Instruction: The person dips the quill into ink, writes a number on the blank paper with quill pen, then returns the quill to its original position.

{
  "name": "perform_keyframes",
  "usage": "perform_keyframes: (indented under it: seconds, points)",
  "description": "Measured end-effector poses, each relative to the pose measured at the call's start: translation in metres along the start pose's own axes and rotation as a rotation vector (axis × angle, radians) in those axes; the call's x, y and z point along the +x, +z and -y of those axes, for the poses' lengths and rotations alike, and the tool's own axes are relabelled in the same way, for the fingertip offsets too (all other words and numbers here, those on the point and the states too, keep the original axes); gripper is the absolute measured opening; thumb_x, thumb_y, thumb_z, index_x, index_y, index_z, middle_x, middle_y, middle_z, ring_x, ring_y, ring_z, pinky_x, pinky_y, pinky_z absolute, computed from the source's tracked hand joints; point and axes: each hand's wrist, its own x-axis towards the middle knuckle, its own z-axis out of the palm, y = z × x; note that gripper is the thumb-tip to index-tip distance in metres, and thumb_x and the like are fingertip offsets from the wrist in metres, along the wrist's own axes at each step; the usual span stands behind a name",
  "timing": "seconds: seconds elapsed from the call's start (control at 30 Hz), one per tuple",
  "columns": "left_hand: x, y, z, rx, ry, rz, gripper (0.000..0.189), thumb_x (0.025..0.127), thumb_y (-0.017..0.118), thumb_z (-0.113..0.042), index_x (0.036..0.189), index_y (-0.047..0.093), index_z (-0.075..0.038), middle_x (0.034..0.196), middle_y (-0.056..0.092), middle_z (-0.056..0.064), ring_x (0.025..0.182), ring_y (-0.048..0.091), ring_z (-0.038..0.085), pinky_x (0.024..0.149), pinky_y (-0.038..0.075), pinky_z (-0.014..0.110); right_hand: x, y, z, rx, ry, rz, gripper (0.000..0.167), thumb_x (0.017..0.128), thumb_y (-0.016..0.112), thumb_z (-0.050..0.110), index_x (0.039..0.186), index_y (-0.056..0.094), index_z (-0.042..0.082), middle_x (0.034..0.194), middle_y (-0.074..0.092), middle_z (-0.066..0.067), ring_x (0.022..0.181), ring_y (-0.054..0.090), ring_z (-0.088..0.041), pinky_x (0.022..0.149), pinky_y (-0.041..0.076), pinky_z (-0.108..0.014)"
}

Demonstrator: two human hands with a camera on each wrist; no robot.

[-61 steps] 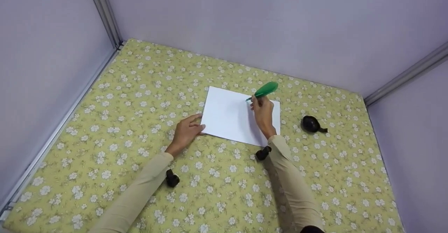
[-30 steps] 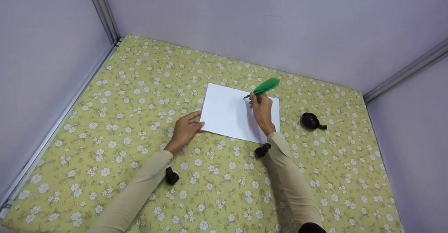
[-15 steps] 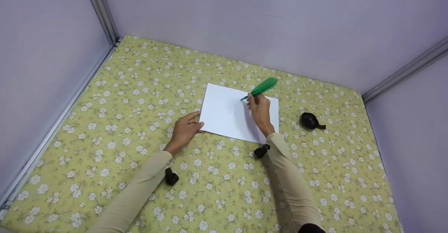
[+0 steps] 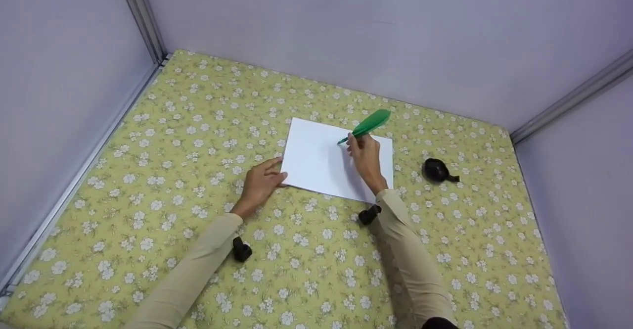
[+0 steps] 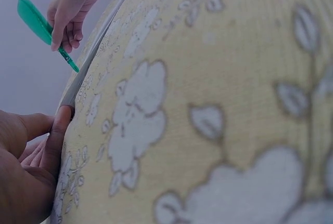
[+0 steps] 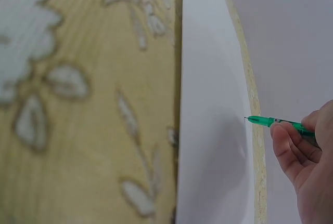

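Note:
A green feather pen (image 4: 371, 122) is pinched between the thumb and fingers of my right hand (image 4: 367, 157). Its tip points down and left, close over the upper right part of a white sheet of paper (image 4: 311, 156). From the right wrist view, the green pen barrel (image 6: 265, 121) and its fine point show clearly. My left hand (image 4: 259, 183) grips the paper's near left corner, thumb on the corner and fingers at the left edge. In the left wrist view, the left thumb (image 5: 62, 120) meets the paper's edge.
A black rounded object (image 4: 436, 170) with a short stub lies right of the paper. The table wears a yellow flowered cloth (image 4: 198, 136). Pale wall panels (image 4: 346, 32) stand behind and at both sides. A small black camera (image 4: 242, 250) sits at each wrist.
The right hand has shifted a little left and nearer, carrying the pen tip across above the paper. The left hand stays at the corner. The whole view has tilted slightly.

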Motion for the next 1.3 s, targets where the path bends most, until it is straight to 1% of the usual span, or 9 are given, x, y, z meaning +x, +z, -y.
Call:
perform_keyframes:
  seconds: [0.23,0.43,0.57,0.7,0.8,1.13,1.17,1.23,1.3]
  points:
    - [0.000,-0.001,0.000,0.014,0.009,0.002,0.050,0.100,0.069,-0.003,0.149,0.057,0.000,0.119,0.073,0.028,0.092,0.078,0.029,0.078,0.067,0.029,-0.002,0.000,0.003,-0.007,0.007,0.010,0.025,0.108,0.060,0.014,0.101,0.071,-0.008,0.087,0.075,-0.021,0.072,0.069,-0.031,0.057,0.051,-0.016]
    - [0.000,-0.002,0.000,0.015,0.013,0.011,0.051,0.101,0.068,-0.003,0.150,0.055,0.001,0.125,0.072,0.026,0.094,0.078,0.026,0.079,0.067,0.029,-0.005,0.000,0.003,0.001,0.008,0.011,0.024,0.108,0.060,0.013,0.101,0.071,-0.007,0.087,0.075,-0.019,0.072,0.069,-0.026,0.058,0.053,-0.016]
    - [-0.001,-0.003,0.001,0.030,0.015,0.013,0.051,0.101,0.069,-0.004,0.150,0.055,0.000,0.125,0.072,0.025,0.093,0.078,0.024,0.079,0.067,0.028,-0.006,-0.001,0.004,0.010,0.004,0.023,0.023,0.108,0.060,0.012,0.101,0.071,-0.007,0.087,0.074,-0.021,0.072,0.070,-0.029,0.057,0.052,-0.015]
    - [0.000,-0.003,0.002,0.007,0.014,0.018,0.051,0.101,0.068,-0.003,0.150,0.054,0.001,0.124,0.072,0.027,0.098,0.077,0.027,0.080,0.067,0.029,-0.007,-0.001,0.005,0.017,-0.003,0.033,0.022,0.107,0.061,0.010,0.101,0.070,-0.010,0.086,0.074,-0.023,0.072,0.069,-0.033,0.056,0.051,-0.015]
    - [0.000,-0.003,0.003,0.005,0.018,0.018,0.051,0.101,0.068,-0.002,0.150,0.054,0.001,0.123,0.071,0.028,0.100,0.077,0.030,0.080,0.067,0.030,-0.008,-0.001,0.006,0.020,-0.004,0.042,0.023,0.107,0.061,0.010,0.102,0.070,-0.011,0.086,0.073,-0.024,0.071,0.069,-0.034,0.055,0.050,-0.015]
    - [0.001,-0.001,0.003,0.052,0.024,0.003,0.051,0.101,0.069,-0.005,0.150,0.056,0.000,0.120,0.073,0.025,0.091,0.078,0.026,0.079,0.067,0.029,-0.014,-0.003,0.007,0.015,-0.011,0.057,0.024,0.108,0.060,0.011,0.101,0.071,-0.009,0.085,0.073,-0.025,0.068,0.068,-0.034,0.053,0.048,-0.014]
    - [0.001,-0.001,0.003,0.055,0.026,0.004,0.051,0.101,0.069,-0.005,0.150,0.056,0.000,0.120,0.073,0.026,0.091,0.078,0.027,0.079,0.067,0.028,-0.014,-0.004,0.008,0.014,-0.012,0.058,0.023,0.108,0.060,0.010,0.100,0.071,-0.009,0.085,0.073,-0.025,0.068,0.068,-0.034,0.053,0.048,-0.014]
    - [0.002,-0.001,0.003,0.042,0.017,0.006,0.051,0.101,0.069,-0.004,0.150,0.055,0.001,0.121,0.072,0.028,0.096,0.077,0.032,0.081,0.068,0.031,-0.015,-0.004,0.008,0.017,-0.015,0.059,0.023,0.107,0.061,0.010,0.100,0.071,-0.008,0.084,0.073,-0.025,0.068,0.068,-0.034,0.053,0.048,-0.014]
    - [0.002,-0.001,0.004,0.038,0.017,0.006,0.051,0.101,0.069,-0.004,0.150,0.055,0.001,0.121,0.072,0.028,0.097,0.077,0.034,0.080,0.068,0.032,-0.015,-0.004,0.008,0.017,-0.018,0.063,0.022,0.107,0.061,0.010,0.099,0.071,-0.008,0.084,0.073,-0.024,0.068,0.068,-0.033,0.053,0.048,-0.014]
